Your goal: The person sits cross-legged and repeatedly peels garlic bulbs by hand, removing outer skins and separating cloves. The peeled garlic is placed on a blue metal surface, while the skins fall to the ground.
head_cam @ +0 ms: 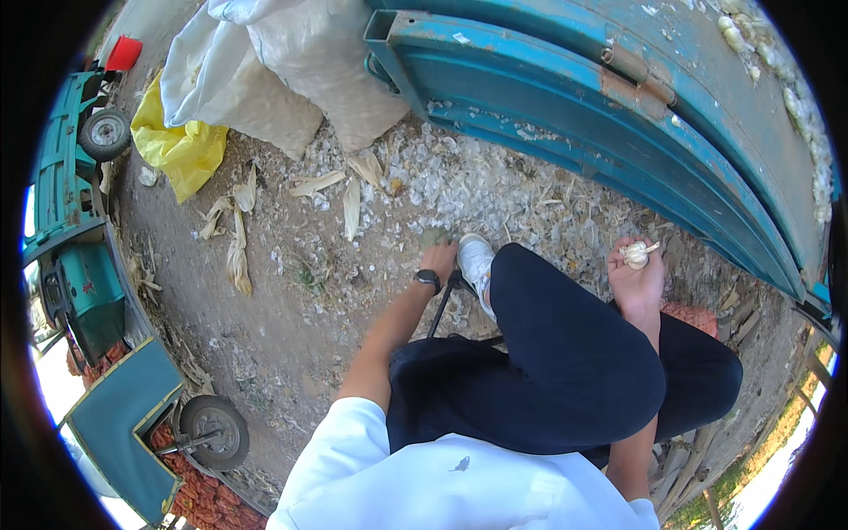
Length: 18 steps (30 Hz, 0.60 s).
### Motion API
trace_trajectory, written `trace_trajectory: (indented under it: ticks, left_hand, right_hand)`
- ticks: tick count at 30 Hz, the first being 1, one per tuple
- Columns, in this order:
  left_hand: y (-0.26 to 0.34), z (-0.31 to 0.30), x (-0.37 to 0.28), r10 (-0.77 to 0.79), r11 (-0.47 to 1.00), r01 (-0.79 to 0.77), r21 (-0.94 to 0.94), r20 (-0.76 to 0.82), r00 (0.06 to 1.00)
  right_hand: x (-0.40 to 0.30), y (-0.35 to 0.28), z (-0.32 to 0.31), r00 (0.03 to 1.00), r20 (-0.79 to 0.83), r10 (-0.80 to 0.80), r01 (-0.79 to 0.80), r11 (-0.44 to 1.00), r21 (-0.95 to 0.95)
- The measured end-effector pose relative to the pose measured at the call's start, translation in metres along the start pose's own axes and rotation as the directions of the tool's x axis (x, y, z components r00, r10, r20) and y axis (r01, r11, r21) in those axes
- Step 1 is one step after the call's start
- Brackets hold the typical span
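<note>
My right hand (636, 275) holds a white garlic bulb (636, 255) with a short stem on its upturned palm, between my knee and the blue metal tailgate. Low over the littered ground beside my white shoe (476, 262) is my left hand (440, 254), blurred and with a watch on its wrist. Something greyish shows at its fingertips, too blurred to name, and whether the fingers grip it is unclear. Garlic skins (457, 169) lie scattered on the ground ahead of both hands.
A blue truck bed with its hanging tailgate (563, 99) spans the upper right; garlic bulbs (805, 126) lie on the bed. White woven sacks (331, 73), a yellow bag (182, 149) and dry husks (242, 245) are at upper left. Green vehicles (63, 165) stand along the left.
</note>
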State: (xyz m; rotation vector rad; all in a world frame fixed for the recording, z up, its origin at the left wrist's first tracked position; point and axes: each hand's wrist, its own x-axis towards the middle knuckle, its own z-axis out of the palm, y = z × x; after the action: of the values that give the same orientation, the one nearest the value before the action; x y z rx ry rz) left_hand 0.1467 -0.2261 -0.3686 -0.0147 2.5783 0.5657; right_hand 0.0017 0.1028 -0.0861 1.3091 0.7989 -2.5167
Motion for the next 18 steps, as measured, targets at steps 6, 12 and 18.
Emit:
trace_trajectory:
  ticks: [6,12,18]
  left_hand:
    - [-0.005,-0.022,-0.025,-0.018,0.995,0.021,-0.096,0.032,0.999]
    - [0.012,-0.213,-0.029,-0.263,0.843,-0.032,-0.536,-0.464,0.846]
    - [0.058,-0.513,-0.050,-0.086,0.936,-0.312,-0.161,-0.966,0.242]
  right_hand:
    - [-0.005,0.013,0.015,0.999,-0.008,0.043,-0.043,0.999,0.017]
    - [-0.019,0.016,0.031,0.991,0.109,0.082,-0.085,0.996,0.025]
    - [-0.063,0.009,0.056,0.929,0.326,0.174,-0.185,0.983,0.001]
